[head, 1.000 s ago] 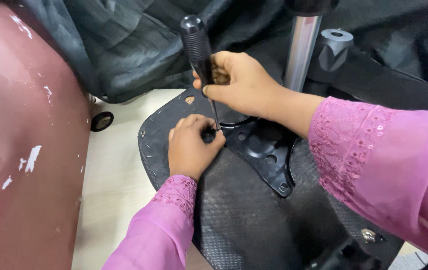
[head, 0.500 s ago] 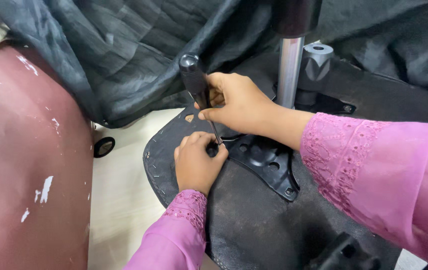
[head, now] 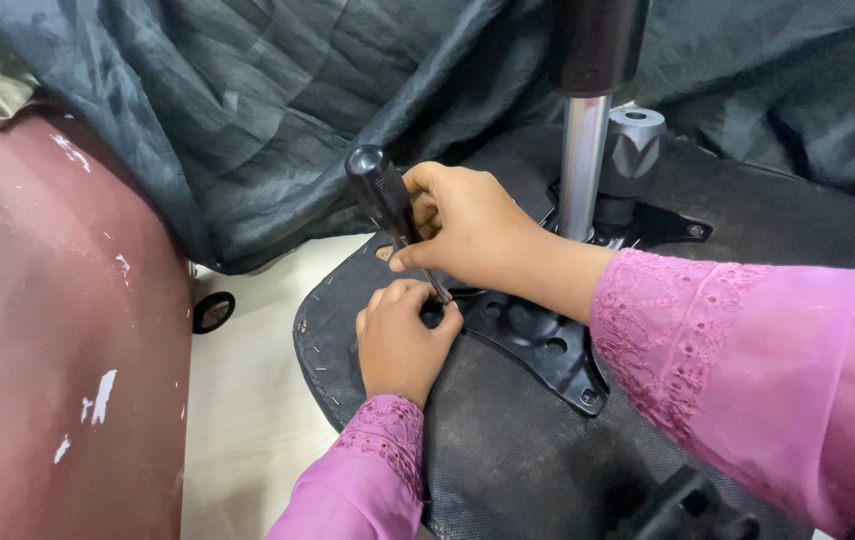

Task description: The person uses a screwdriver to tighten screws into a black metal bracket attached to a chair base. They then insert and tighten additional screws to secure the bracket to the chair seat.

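head view: the right hand [head: 468, 225] was closed around a screwdriver [head: 395, 220], fingers and thumb wrapped on the lower part of its black ribbed handle, with the rounded handle end standing free above the hand. the tool leaned up and to the left, its thin metal shaft running down and to the right toward the left hand [head: 403, 340]. the left hand was curled into a loose fist, fingertips pinched in around the foot of the shaft; the tip itself was hidden behind those fingers, so what it met could not be told. that point lay at the left edge of a black metal mounting plate [head: 538, 345], which sat flat against the dark, textured underside of an upturned chair seat [head: 508, 450]. a chrome column [head: 584, 165] rose upright from the plate, just beside the right wrist, with a grey ribbed knob [head: 631, 150] close on its right. both forearms wore pink embroidered sleeves [head: 748, 360]. black crumpled fabric [head: 248, 110] lay behind the hands. a worn maroon surface with chipped paint [head: 58, 330] filled the left side, and a small black wheel [head: 213, 312] rested on the pale floor [head: 248, 420] between it and the seat.
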